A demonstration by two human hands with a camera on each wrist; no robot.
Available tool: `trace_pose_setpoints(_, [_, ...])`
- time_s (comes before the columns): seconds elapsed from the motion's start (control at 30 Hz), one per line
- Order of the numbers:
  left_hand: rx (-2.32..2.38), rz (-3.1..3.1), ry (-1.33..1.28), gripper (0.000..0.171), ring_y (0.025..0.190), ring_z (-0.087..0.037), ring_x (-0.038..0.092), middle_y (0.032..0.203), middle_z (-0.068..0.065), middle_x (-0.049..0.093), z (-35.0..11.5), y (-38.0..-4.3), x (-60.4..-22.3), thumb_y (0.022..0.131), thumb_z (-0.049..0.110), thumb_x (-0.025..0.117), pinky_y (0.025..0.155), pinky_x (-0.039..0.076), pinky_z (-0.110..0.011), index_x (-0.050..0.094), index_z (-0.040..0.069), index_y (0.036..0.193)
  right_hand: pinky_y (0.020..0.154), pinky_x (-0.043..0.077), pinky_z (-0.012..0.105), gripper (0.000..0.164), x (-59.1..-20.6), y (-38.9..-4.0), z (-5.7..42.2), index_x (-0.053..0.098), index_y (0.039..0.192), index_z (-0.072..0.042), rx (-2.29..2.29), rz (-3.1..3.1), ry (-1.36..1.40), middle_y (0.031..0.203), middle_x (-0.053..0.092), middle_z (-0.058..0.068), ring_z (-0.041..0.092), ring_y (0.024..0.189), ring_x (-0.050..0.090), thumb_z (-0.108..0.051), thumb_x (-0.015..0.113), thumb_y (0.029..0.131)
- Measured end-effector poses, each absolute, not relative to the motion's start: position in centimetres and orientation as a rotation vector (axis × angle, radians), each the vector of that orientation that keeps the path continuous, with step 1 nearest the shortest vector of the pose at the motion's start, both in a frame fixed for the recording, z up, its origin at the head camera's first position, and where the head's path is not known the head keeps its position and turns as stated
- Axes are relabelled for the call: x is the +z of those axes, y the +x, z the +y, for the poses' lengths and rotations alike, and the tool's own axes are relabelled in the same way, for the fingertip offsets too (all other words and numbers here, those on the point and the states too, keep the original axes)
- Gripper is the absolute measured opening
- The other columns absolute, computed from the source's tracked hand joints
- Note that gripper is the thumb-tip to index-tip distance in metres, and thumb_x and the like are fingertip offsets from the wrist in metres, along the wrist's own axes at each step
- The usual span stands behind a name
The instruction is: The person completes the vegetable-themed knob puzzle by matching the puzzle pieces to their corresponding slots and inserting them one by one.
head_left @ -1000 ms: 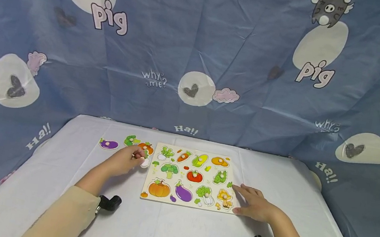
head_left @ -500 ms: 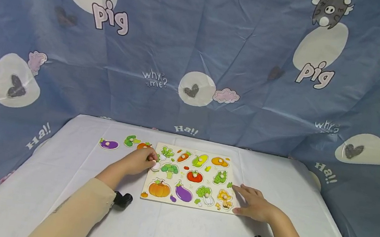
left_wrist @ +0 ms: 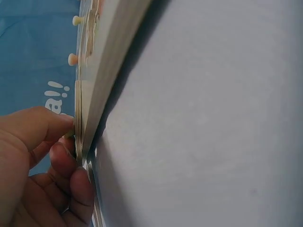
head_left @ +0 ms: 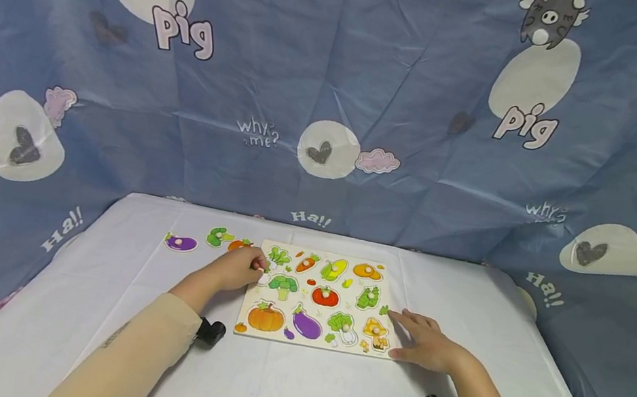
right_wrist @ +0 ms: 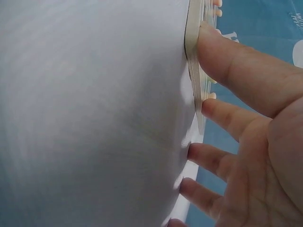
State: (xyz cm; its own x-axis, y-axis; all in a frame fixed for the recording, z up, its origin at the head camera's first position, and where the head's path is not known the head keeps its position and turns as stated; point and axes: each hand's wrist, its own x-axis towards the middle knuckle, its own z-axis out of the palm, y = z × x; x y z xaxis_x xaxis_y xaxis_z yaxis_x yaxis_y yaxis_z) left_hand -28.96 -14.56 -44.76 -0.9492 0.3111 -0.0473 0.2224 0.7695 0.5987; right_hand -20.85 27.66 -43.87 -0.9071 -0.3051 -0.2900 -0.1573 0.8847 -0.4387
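My left hand [head_left: 239,267] pinches a white-and-green radish puzzle piece [head_left: 264,278] over the upper left part of the wooden vegetable board [head_left: 288,339]. Edge-on in the left wrist view, that piece [left_wrist: 78,113] lies close against the board's face, with thumb and finger at its knob. The printed radish spot [head_left: 279,256] is just beyond the fingertips. My right hand [head_left: 426,344] rests along the board's right edge with fingers spread. In the right wrist view its thumb [right_wrist: 222,54] presses near the board's corner [right_wrist: 191,35].
Left of the board lie loose eggplant [head_left: 181,243], broccoli [head_left: 218,236] and pumpkin [head_left: 239,244] pieces; the left hand partly covers the pumpkin. Knobbed pieces such as the tomato [head_left: 326,296] and corn [head_left: 334,269] sit in the board. A white cloth [head_left: 289,393] covers the table.
My left hand has carried the radish piece rightward from beside the board to over its upper left part, shifting only slightly in the last half second. The right hand has stayed put.
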Motion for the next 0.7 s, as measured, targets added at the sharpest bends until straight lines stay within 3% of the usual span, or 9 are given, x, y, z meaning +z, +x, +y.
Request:
trace_pose_setpoints(0.3, [0.888,2.816,0.467,0.005,0.082,-0.017,0.052,0.089,-0.002,0.058,-14.2,-29.8,-44.8,0.096,0.008,0.063,0.076,0.046,-0.034,0.064,0.009,0.101,0.106,0.026,0.074,0.088,-43.9,-20.8,27.6,0.040,0.155,-0.018,-0.587,2.698,-0.343,0.161,0.025,0.022,0.050,0.144,0.019,-0.049,0.078,0.082])
trace_pose_setpoints(0.57, [0.899,2.837,0.436,0.011,0.091,-0.020,0.055,0.100,-0.007,0.059,-13.8,-30.3,-44.8,0.096,0.007,0.061,0.086,0.049,-0.040,0.065,0.008,0.107,0.105,0.026,0.075,0.087,-43.8,-20.8,27.7,0.040,0.154,-0.017,-0.583,2.700,-0.362,0.160,0.026,0.023,0.050,0.143,0.021,-0.048,0.078,0.082])
trace_pose_setpoints(0.7, [0.881,2.879,0.423,0.011,0.087,-0.020,0.052,0.096,-0.007,0.056,-13.5,-30.2,-44.6,0.094,0.007,0.062,0.082,0.047,-0.038,0.064,0.008,0.105,0.106,0.026,0.074,0.089,-43.8,-20.8,27.7,0.039,0.155,-0.019,-0.582,2.701,-0.338,0.161,0.025,0.021,0.048,0.145,0.020,-0.050,0.078,0.081])
